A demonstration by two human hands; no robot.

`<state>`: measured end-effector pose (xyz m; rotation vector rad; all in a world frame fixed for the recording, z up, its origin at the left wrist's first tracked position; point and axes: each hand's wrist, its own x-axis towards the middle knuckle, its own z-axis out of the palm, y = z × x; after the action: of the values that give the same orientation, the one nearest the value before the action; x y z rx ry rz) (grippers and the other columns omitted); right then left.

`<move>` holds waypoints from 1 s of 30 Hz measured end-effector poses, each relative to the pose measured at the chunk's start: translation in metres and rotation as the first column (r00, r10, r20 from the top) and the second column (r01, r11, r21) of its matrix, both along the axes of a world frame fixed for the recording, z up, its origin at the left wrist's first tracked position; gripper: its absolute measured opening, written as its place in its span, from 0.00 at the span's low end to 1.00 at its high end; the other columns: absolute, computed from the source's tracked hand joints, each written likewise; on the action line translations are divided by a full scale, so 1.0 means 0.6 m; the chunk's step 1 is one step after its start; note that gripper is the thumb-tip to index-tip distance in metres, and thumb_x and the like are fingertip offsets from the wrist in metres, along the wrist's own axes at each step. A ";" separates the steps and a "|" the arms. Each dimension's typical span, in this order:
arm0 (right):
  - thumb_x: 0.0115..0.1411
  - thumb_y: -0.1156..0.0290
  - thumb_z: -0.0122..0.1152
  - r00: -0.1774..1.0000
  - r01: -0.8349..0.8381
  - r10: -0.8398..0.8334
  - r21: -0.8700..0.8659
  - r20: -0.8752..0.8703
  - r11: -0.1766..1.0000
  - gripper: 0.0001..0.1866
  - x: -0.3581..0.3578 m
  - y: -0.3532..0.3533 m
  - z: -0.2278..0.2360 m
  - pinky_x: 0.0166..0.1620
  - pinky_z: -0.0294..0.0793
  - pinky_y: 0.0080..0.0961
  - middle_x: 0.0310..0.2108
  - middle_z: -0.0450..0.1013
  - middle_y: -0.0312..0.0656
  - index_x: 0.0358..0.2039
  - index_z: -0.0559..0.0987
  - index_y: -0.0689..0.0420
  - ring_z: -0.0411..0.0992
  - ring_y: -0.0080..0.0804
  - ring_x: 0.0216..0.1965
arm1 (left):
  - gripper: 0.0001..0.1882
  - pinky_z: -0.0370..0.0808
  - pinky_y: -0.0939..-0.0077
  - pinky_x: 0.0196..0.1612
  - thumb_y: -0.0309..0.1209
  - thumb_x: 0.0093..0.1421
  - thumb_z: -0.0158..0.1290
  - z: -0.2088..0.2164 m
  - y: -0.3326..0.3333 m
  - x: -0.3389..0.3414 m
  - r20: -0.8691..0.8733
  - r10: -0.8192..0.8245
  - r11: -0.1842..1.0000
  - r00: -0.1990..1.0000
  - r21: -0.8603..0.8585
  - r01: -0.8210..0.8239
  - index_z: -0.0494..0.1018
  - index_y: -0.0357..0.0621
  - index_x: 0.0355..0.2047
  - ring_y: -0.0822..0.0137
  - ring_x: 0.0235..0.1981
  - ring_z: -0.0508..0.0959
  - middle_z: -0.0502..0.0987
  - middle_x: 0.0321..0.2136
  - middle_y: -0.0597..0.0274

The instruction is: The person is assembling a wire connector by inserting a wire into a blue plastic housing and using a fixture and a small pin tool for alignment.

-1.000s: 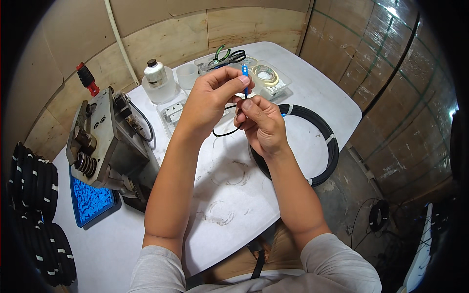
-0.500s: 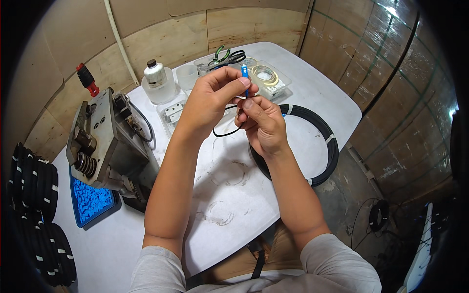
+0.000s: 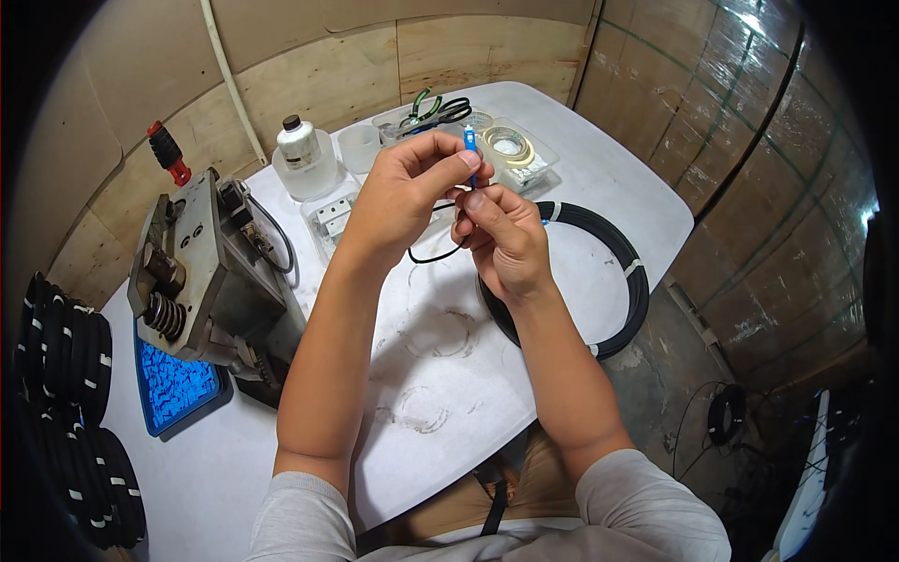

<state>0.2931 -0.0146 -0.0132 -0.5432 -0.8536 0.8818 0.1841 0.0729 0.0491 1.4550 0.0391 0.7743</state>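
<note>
Over the far part of the table I hold a small blue fibre-optic connector [image 3: 470, 139] upright. My left hand [image 3: 405, 192] is closed, its thumb and fingertips pinching the connector's body, with the white-tipped end showing above. Just below, my right hand [image 3: 508, 236] is closed round the black cable [image 3: 433, 259] at the connector's lower end; the fingers hide the join. From there a loop of that cable hangs beside the right hand. A large black cable coil [image 3: 639, 281], bound with white ties, lies on the table under and beyond my right wrist.
A metal press [image 3: 220, 267] stands at the left, beside a blue tray [image 3: 201, 412] of small blue parts. Behind my hands are a white bottle [image 3: 298, 145], clear boxes with tape rolls [image 3: 518, 145], and green-handled pliers [image 3: 423, 101]. More black coils [image 3: 70, 347] lie far left.
</note>
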 end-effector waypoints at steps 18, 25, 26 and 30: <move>0.62 0.71 0.57 0.999 0.016 -0.015 -0.029 0.032 0.999 0.06 -0.002 -0.003 0.004 0.31 0.71 0.17 0.25 0.72 0.36 0.28 0.77 0.57 0.71 0.20 0.26 | 0.07 0.73 0.79 0.38 0.31 0.62 0.52 -0.003 0.004 0.003 0.007 0.027 1.000 1.000 -0.012 -0.026 0.73 0.39 0.34 0.74 0.31 0.75 0.78 0.33 0.58; 0.62 0.71 0.57 0.998 0.036 -0.035 -0.029 0.044 0.999 0.07 -0.003 -0.003 0.005 0.31 0.71 0.17 0.24 0.72 0.37 0.27 0.76 0.57 0.70 0.21 0.25 | 0.07 0.74 0.78 0.40 0.31 0.62 0.52 -0.002 0.003 0.001 -0.003 0.022 1.000 1.000 0.003 -0.022 0.73 0.39 0.35 0.73 0.33 0.77 0.78 0.33 0.58; 0.62 0.71 0.57 0.998 0.031 -0.029 -0.025 0.048 0.999 0.07 -0.003 -0.003 0.004 0.32 0.71 0.17 0.24 0.72 0.37 0.27 0.76 0.57 0.70 0.21 0.25 | 0.07 0.74 0.77 0.40 0.31 0.62 0.52 -0.002 0.003 0.001 -0.004 0.023 1.000 1.000 -0.016 -0.023 0.72 0.39 0.35 0.72 0.33 0.77 0.78 0.34 0.57; 0.62 0.71 0.57 0.999 0.027 -0.026 -0.019 0.044 0.999 0.06 -0.002 -0.002 0.003 0.32 0.71 0.18 0.24 0.72 0.37 0.29 0.76 0.58 0.70 0.21 0.25 | 0.08 0.74 0.77 0.41 0.31 0.62 0.52 0.000 0.000 0.001 -0.011 0.022 0.999 1.000 -0.033 -0.022 0.72 0.39 0.35 0.71 0.35 0.77 0.78 0.34 0.57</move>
<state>0.2918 -0.0160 -0.0115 -0.5913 -0.8765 0.8577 0.1848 0.0729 0.0491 1.4291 0.0762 0.7801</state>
